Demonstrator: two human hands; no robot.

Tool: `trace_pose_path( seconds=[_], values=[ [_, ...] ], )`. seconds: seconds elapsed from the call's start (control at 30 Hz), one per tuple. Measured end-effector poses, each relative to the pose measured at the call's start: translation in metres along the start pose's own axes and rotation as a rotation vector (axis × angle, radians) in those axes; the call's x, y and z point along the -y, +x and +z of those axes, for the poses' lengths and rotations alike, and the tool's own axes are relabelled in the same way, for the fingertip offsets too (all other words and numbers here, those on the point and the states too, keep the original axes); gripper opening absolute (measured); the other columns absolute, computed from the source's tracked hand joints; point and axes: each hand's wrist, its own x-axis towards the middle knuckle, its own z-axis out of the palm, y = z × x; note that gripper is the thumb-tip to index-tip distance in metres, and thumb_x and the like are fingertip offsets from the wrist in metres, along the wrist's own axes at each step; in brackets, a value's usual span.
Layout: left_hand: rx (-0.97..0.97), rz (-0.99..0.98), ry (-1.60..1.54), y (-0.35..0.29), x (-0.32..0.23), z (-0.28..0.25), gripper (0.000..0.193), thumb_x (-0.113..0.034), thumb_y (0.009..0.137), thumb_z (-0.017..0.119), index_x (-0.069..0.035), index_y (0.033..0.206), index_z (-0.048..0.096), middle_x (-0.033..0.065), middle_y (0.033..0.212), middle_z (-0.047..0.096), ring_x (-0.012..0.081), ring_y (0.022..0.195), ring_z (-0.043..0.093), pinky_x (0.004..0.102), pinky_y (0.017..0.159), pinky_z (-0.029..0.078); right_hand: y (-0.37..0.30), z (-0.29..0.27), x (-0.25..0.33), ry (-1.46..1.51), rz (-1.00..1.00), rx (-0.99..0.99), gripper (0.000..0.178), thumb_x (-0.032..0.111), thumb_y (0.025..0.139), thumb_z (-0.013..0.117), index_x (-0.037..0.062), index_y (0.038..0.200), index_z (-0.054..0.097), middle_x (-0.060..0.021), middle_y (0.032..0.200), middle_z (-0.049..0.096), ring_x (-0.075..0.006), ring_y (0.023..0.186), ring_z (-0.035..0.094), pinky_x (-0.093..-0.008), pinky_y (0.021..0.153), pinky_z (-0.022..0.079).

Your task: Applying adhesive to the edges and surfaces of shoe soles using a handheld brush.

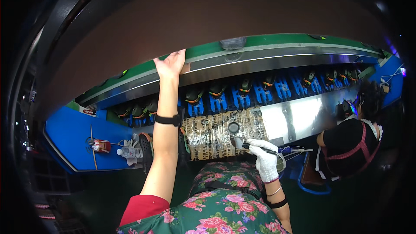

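Observation:
My left hand (171,65) is bare and reaches up to the green conveyor belt (203,52). Its thumb stands apart, but the other fingers pass behind the dark overhead cover, so what they touch or hold is hidden. In a white knit glove, my right hand (264,158) is closed around the dark handle of a brush (238,142) with a pale, flat tip. That tip hovers or rests beside a small round black container (234,128), which sits on a worktop wrapped in brown printed tape (208,134). A dark shoe (146,149) stands beside my left forearm.
Blue holders (241,99) carrying dark shoes with orange trim line the back. A bare metal plate (299,117) adjoins the taped worktop. At left, a blue panel (69,138) is near a plastic bottle (130,152). A co-worker (351,147) sits close at right. The brown cover (208,8) overhangs the belt.

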Motion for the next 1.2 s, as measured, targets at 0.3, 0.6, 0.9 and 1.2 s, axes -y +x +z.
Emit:
trace_pose_path(
  seconds=[0.3, 0.6, 0.9, 1.2],
  values=[
    [0.264, 0.031, 1.339, -0.065, 0.111, 0.008, 0.06, -0.028, 0.098, 0.067, 0.0, 0.147, 0.046, 0.0229, 0.139, 0.053, 0.0284, 0.094, 0.07, 0.039, 0.08, 0.06, 0.0, -0.008, -0.004, 0.033, 0.047, -0.045, 0.019, -0.008, 0.082, 0.072, -0.0056, 0.101, 0.076, -0.0182, 0.105, 0.077, -0.02, 0.089, 0.073, -0.0287, 0.076, 0.058],
    [0.444, 0.367, 1.869, -0.025, 0.113, 0.0, 0.02, -0.008, 0.092, 0.074, 0.002, 0.106, 0.063, 0.0112, 0.132, 0.041, 0.015, 0.084, 0.068, 0.0293, 0.068, 0.064, 0.005, -0.013, -0.005, 0.029, 0.002, -0.037, 0.022, -0.009, 0.082, 0.072, -0.0061, 0.103, 0.075, -0.0186, 0.107, 0.076, -0.0202, 0.09, 0.073, -0.0289, 0.076, 0.058],
    [0.42, 0.813, 1.651, -0.135, 0.006, 0.013, 0.032, -0.015, 0.091, 0.068, -0.005, 0.116, 0.052, 0.0172, 0.126, 0.059, 0.0285, 0.123, 0.056, 0.0433, 0.113, 0.038, 0.006, -0.042, 0.034, 0.31, -0.129, -0.197, 0.018, -0.009, 0.084, 0.067, -0.0028, 0.1, 0.073, -0.0219, 0.107, 0.074, -0.0233, 0.088, 0.074, -0.0289, 0.073, 0.061],
    [-0.022, -0.165, 1.566, -0.157, 0.027, -0.054, 0.022, -0.022, 0.098, 0.066, -0.003, 0.109, 0.069, -0.0018, 0.097, 0.064, 0.0075, 0.091, 0.059, 0.024, 0.085, 0.046, 0.005, 0.021, 0.078, 0.301, -0.196, 0.099, 0.022, -0.018, 0.078, 0.066, -0.0053, 0.096, 0.071, -0.0263, 0.107, 0.072, -0.0347, 0.101, 0.073, -0.0383, 0.076, 0.064]
  ],
)
